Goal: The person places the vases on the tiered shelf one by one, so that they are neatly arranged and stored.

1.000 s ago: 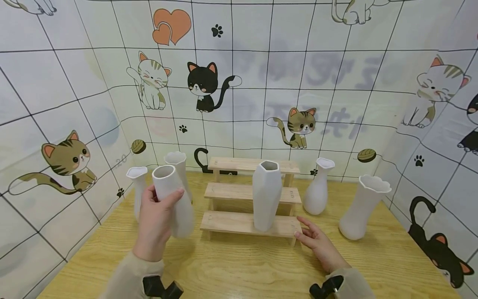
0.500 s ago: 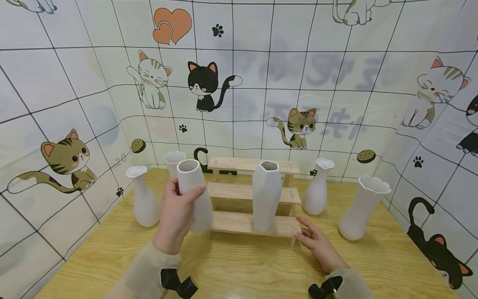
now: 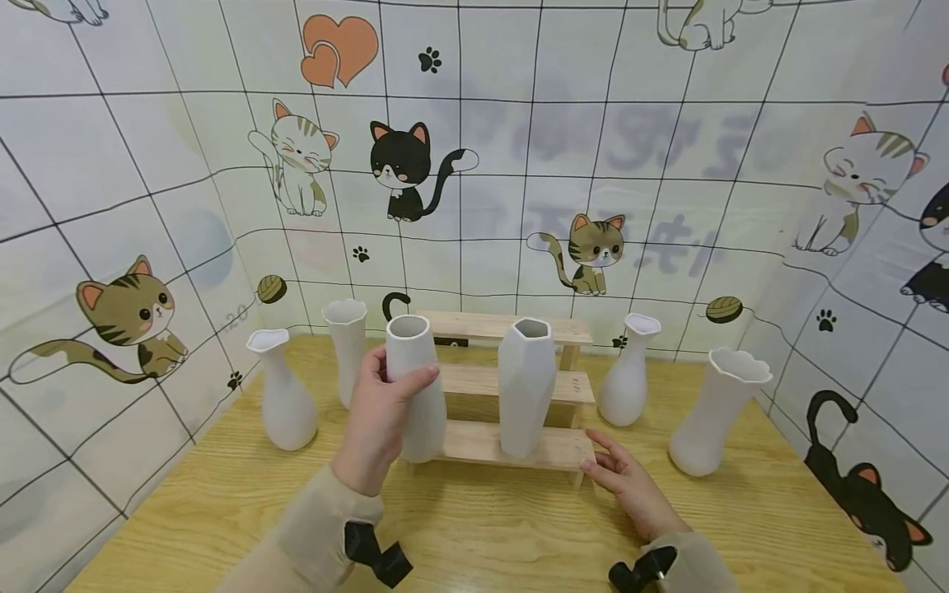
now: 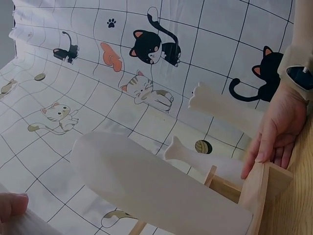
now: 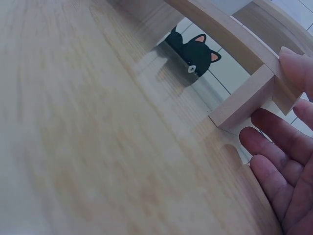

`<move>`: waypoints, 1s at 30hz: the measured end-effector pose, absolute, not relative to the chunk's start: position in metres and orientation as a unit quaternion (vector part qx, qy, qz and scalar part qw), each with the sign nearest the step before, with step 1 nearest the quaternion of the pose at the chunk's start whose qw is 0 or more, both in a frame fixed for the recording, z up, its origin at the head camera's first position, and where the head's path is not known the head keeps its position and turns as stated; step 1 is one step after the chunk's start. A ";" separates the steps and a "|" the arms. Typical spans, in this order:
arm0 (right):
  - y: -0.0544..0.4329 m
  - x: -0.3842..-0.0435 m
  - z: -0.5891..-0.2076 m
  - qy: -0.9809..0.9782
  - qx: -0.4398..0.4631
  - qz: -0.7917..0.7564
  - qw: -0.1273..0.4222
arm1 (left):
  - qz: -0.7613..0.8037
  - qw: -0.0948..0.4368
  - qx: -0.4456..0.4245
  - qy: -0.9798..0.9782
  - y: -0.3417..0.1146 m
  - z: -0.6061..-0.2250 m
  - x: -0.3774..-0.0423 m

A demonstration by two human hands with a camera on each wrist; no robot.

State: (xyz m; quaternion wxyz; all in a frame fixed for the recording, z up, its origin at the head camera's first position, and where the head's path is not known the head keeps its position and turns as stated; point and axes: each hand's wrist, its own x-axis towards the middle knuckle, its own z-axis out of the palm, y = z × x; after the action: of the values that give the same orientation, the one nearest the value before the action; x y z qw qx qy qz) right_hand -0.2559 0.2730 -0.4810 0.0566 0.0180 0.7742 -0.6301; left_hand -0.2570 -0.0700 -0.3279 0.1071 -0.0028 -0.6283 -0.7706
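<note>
My left hand (image 3: 378,416) grips a smooth white round-mouthed vase (image 3: 424,403) around its upper body, upright. Its base is at the left part of the wooden stand's lowest step; whether it touches the wood cannot be told. Beside it, a faceted white vase (image 3: 527,387) stands on the same step of the three-tier stand (image 3: 559,449). At that step's right end, my right hand (image 3: 630,486) pinches the corner between thumb and fingers. In the right wrist view, the other fingers (image 5: 274,171) hang loosely below the board.
A narrow-necked vase (image 3: 287,403) and a frilled vase (image 3: 346,354) stand left of the stand. To its right are another narrow-necked vase (image 3: 625,383) and a wide frilled one (image 3: 708,420). A cat-print cloth (image 3: 489,165) rises behind the wooden table (image 3: 474,527).
My left hand has carried the round-mouthed vase rightward, from beside the stand to its lowest step's left part. The narrow-necked vase on the left is now uncovered. My right hand stays put.
</note>
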 end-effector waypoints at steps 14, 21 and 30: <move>0.272 -0.253 -0.480 0.772 0.015 -0.632 0.064 | -0.770 0.098 -0.009 -0.630 -0.052 -0.328 -0.262; 0.273 -0.254 -0.480 0.772 0.013 -0.632 0.063 | -0.769 0.094 -0.015 -0.633 -0.047 -0.328 -0.265; 0.274 -0.256 -0.481 0.771 0.017 -0.634 0.063 | -0.765 0.088 -0.018 -0.638 -0.043 -0.328 -0.267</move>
State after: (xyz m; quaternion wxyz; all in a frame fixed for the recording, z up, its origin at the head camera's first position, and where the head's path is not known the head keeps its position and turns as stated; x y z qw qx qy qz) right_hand -0.2560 0.2742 -0.4812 0.0625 0.0168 0.7706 -0.6340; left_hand -0.2666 -0.0425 -0.3277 0.0877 -0.0180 -0.6383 -0.7646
